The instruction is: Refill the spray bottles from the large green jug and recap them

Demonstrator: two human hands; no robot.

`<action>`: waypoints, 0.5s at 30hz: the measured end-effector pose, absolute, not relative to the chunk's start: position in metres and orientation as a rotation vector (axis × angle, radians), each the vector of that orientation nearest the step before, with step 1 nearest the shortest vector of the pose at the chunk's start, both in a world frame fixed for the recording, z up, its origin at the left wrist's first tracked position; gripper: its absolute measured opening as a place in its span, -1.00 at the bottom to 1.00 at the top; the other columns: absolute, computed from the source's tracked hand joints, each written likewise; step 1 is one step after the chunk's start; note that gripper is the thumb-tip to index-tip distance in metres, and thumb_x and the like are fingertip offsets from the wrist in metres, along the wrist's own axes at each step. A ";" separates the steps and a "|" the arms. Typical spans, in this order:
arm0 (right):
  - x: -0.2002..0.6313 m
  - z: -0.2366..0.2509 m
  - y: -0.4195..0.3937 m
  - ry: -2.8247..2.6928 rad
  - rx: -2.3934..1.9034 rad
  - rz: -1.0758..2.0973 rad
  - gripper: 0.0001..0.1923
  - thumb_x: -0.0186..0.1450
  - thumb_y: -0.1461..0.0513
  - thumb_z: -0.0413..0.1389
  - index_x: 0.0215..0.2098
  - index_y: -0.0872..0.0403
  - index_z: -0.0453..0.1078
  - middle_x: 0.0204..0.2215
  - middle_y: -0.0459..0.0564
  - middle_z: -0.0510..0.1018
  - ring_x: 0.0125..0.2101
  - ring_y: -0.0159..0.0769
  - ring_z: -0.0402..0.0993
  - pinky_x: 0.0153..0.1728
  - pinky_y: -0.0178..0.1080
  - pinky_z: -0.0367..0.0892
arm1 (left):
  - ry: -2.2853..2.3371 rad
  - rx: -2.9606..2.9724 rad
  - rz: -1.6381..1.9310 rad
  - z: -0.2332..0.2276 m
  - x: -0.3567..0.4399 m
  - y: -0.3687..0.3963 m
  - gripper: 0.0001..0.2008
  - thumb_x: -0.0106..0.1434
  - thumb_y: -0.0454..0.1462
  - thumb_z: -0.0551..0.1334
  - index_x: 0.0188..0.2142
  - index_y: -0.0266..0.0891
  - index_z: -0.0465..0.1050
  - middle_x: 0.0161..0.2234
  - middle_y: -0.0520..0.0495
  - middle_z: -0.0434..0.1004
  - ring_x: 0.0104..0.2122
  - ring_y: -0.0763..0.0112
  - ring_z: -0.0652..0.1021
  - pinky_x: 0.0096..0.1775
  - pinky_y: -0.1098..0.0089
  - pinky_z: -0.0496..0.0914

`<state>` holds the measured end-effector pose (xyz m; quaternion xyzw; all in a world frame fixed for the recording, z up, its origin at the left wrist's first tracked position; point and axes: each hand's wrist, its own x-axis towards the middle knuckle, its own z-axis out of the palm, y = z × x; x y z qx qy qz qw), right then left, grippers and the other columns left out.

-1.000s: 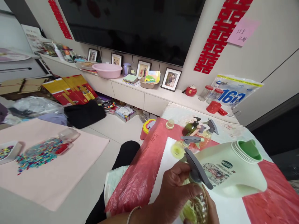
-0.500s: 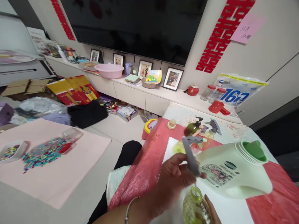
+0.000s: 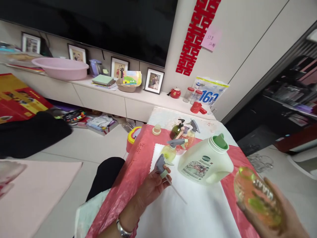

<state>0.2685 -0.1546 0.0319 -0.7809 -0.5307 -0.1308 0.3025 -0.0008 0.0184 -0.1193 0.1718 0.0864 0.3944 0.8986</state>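
Left grip [image 3: 155, 185]: forearm [image 3: 133, 205] angled up from lower left, closed around grey spray head [image 3: 160, 164], tube [image 3: 177, 192] slanting down-right. Right of it: upright pale-green jug [image 3: 205, 160], label [image 3: 196, 170] print illegible; bag [image 3: 210, 96] behind reads "160". Farther right: right grip [image 3: 282, 211] curled around yellowish bottle [image 3: 256, 196], mouth up, leaning left.

Silver wristband [image 3: 123, 229], black trousers [image 3: 107, 175]

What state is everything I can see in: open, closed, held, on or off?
Left hand, closed on the spray head
Spray head, off any bottle, straw bare
Right hand, gripping the bottle
Bottle, open, tilted, blurred
Jug, upright, cap off
Sprayer behind the spray head, top on
Jars, lids on
TV, screen dark
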 end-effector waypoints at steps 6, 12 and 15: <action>0.305 0.087 -0.113 -1.703 -1.984 -0.822 -0.13 0.44 -0.34 -0.08 0.42 0.09 0.14 0.16 0.12 0.33 0.07 -0.05 0.38 -0.19 -0.15 0.40 | 0.188 0.452 0.773 -0.124 -0.007 0.017 -0.55 0.03 -0.13 0.57 -0.09 -0.12 0.59 -0.14 -0.01 0.59 -0.22 0.38 0.63 -0.13 0.37 0.47; 0.312 0.105 -0.082 -1.931 -1.873 -1.069 -0.28 0.53 -0.19 -0.16 0.34 0.19 0.20 0.11 0.22 0.33 0.06 -0.04 0.33 -0.01 -0.10 0.32 | 0.205 0.462 0.752 -0.123 -0.005 0.017 -0.57 0.02 -0.16 0.57 -0.11 -0.11 0.61 -0.14 -0.02 0.59 -0.22 0.38 0.63 -0.15 0.38 0.45; 0.316 0.113 -0.075 -2.041 -1.835 -1.088 -0.36 0.53 -0.10 -0.14 0.35 0.18 0.16 0.14 0.24 0.30 0.06 -0.04 0.30 0.00 -0.09 0.30 | 0.218 0.463 0.751 -0.124 -0.004 0.017 -0.56 0.03 -0.16 0.57 -0.09 -0.12 0.61 -0.12 -0.04 0.58 -0.21 0.37 0.62 -0.13 0.35 0.43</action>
